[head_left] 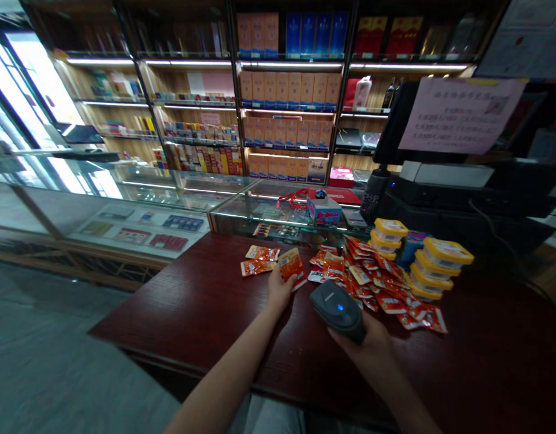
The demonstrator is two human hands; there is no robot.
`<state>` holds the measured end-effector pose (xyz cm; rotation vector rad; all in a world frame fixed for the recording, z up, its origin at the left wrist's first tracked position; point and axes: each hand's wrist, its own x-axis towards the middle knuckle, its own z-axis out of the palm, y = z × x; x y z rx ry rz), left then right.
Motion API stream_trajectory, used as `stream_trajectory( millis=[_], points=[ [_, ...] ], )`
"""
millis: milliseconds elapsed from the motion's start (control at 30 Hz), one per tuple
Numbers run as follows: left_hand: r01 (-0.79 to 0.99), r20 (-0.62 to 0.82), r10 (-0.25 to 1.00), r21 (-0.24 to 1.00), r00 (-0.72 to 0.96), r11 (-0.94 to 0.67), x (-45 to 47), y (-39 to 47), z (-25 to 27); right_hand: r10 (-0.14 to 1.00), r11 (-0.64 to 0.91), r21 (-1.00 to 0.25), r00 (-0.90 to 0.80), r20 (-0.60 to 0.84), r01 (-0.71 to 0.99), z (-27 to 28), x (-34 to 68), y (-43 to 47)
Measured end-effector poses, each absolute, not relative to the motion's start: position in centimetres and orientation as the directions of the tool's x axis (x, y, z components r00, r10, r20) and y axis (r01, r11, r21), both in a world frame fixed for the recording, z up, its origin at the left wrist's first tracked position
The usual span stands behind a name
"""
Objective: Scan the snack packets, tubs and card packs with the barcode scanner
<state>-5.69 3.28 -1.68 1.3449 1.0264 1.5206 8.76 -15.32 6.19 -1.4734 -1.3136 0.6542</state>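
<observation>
My left hand [280, 292] is closed on an orange snack packet [293, 267], holding it tilted up above the dark red table. In my right hand [372, 346] is a dark grey barcode scanner [336, 308] with a blue light on top, its head toward the held packet. Two similar snack packets [258, 267] lie just left of my left hand. Right of it, a large heap of the same orange packets [372, 274] spreads over the table. The grip of the scanner is mostly hidden by my fingers.
Stacked yellow-lidded tubs [435, 268] stand behind the heap, near a monitor [395, 120] bearing a pink paper sign [461, 114]. A glass display counter [232, 208] borders the table's far side, with a small colourful box [324, 212] on it. Boxed goods fill shelves [289, 108] behind.
</observation>
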Motion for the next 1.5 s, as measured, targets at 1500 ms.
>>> stream_trajectory(
  millis=[1500],
  points=[
    [0.284,0.046,0.997,0.959,-0.065,-0.025,3.6,7.8,2.0,0.73,0.17,-0.153,-0.02,0.683,0.974,-2.8,14.6,-16.6]
  ],
)
